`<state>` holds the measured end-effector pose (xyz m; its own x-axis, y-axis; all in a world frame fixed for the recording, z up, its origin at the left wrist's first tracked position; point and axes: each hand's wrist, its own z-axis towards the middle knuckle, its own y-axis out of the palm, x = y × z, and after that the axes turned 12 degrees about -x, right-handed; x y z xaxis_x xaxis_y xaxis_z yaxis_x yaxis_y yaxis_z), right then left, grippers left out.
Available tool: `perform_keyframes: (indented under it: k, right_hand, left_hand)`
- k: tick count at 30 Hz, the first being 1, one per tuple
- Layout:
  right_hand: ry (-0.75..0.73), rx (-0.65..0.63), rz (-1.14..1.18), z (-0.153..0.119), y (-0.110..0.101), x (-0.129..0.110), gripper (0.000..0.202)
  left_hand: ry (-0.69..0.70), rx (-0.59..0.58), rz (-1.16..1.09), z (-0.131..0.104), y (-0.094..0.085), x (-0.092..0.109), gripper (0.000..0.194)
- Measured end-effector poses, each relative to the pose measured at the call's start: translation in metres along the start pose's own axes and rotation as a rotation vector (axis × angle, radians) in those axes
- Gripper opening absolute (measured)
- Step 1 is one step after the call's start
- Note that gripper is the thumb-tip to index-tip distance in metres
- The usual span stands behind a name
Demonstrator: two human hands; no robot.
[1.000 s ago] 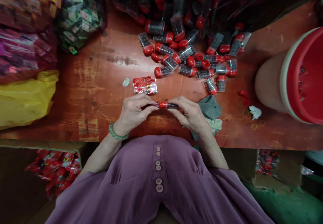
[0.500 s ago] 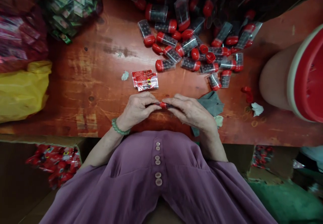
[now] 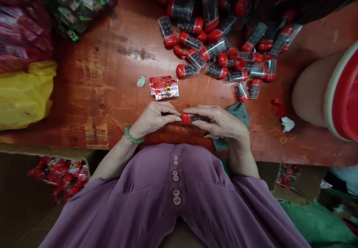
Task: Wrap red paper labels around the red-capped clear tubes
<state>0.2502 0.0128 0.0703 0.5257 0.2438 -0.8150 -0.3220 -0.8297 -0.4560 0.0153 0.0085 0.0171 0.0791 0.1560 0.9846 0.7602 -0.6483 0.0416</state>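
My right hand (image 3: 223,123) is closed around a small clear tube (image 3: 197,118) of dark balls. The tube lies sideways, its red cap (image 3: 186,119) pointing left. Beside that cap, my left hand (image 3: 153,119) pinches a thin, shiny edge between thumb and fingers; what it belongs to is mostly hidden. A green bead bracelet (image 3: 133,135) circles the left wrist. Just beyond the hands, red printed packets (image 3: 166,88) overlap on the table. Under and behind my right hand lies a grey-green cloth (image 3: 239,110).
Several red-capped tubes (image 3: 216,50) are heaped at the back. A pale bucket (image 3: 313,87) with a red lid stands right, near rubber bands (image 3: 283,140) and crumpled white paper (image 3: 287,124). Bags, one yellow (image 3: 25,95), fill the left side. Below the table edge, boxes hold red packets (image 3: 64,175).
My right hand has shifted slightly right and turned, so the tube and its red cap show more. The left thumb and fingers stay pinched near the cap. The whole view has shifted a little.
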Motion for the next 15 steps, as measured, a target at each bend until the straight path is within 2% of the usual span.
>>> perform_keyframes:
  k: [5, 10, 15]
  right_hand:
    - [0.016, -0.084, 0.006, 0.004, -0.002, 0.0, 0.041]
    - [0.044, -0.183, 0.024, 0.011, -0.005, 0.001, 0.046]
    - [0.031, -0.159, 0.103, 0.015, -0.006, 0.002, 0.042]
  left_hand:
    - [-0.039, -0.1, 0.015, 0.001, -0.004, -0.002, 0.006]
    - [-0.041, -0.15, 0.018, 0.002, -0.004, -0.005, 0.007]
    - [-0.073, -0.184, 0.022, 0.003, -0.007, -0.003, 0.012]
